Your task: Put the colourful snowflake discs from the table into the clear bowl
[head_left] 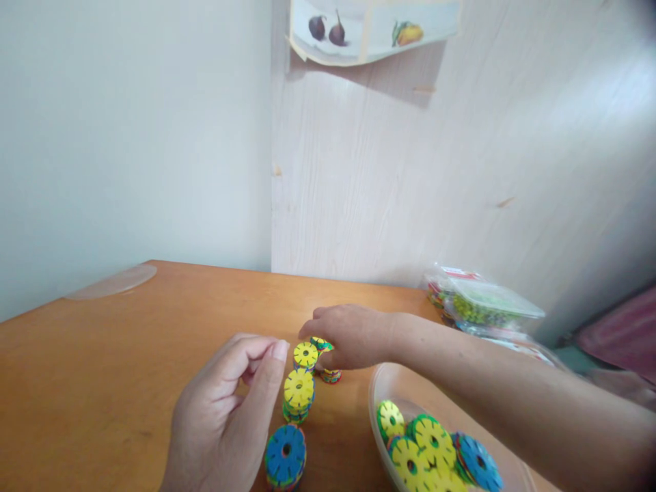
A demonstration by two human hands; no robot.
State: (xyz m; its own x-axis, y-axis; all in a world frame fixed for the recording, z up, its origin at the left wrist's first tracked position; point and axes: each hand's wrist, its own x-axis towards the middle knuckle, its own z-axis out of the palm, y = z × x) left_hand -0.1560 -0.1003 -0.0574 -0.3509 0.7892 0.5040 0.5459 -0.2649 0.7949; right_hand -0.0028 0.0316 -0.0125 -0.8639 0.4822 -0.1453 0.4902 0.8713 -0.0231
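My left hand is closed in a pinch, thumb against forefinger, left of a row of stacked plastic discs. Whatever may be between its fingertips does not show. My right hand reaches across from the right, its thumb and fingers around a stack of notched discs at the far end of the row. Part of that stack is hidden by the hand. Beside it stand a stack with a small yellow disc on top and a yellow-topped stack. Nearest me is a blue-topped stack.
An oval clear plastic tub at the front right holds several yellow, green and blue discs, under my right forearm. Clear lidded boxes are piled at the back right. A translucent lid lies at the table's far left edge. Walls border the wooden table.
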